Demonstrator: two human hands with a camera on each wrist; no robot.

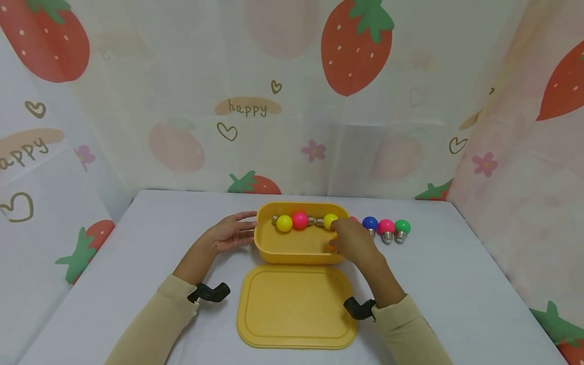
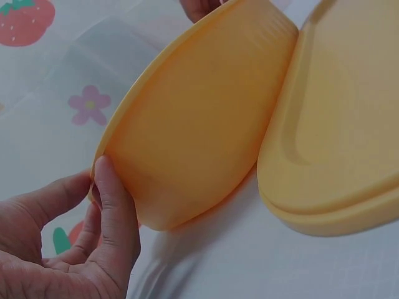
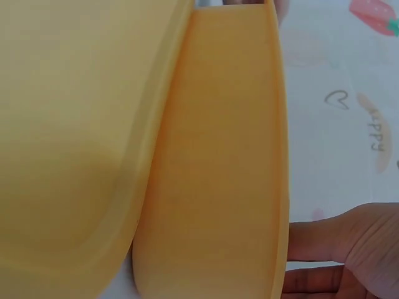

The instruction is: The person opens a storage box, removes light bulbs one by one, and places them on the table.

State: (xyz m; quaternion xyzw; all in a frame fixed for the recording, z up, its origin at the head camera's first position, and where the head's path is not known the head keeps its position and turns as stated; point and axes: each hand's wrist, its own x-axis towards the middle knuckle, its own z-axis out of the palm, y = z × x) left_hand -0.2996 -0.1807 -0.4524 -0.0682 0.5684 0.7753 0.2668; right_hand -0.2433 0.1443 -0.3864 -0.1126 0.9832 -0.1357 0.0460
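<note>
A yellow plastic box [image 1: 298,258] stands open on the table. Straight fingers of my left hand [image 1: 232,234] touch its left end; the left wrist view shows the thumb against the outer wall near the rim. Over the right end, my right hand [image 1: 357,242] reaches inside, its fingers bent around an orange light bulb [image 1: 334,244], mostly hidden by them. The box wall covers those fingertips in the right wrist view. Along the box's far side lie a yellow bulb [image 1: 284,223], a pink bulb [image 1: 299,220] and another yellow bulb [image 1: 330,221] near my right fingers.
The yellow lid [image 1: 296,306] lies flat just in front of the box. Right of the box, a blue bulb [image 1: 370,223], a pink bulb [image 1: 386,226] and a green bulb [image 1: 402,227] form a row, with another pink one partly behind my right hand. Strawberry-print cloth [image 1: 292,152] surrounds the white table [image 1: 456,284].
</note>
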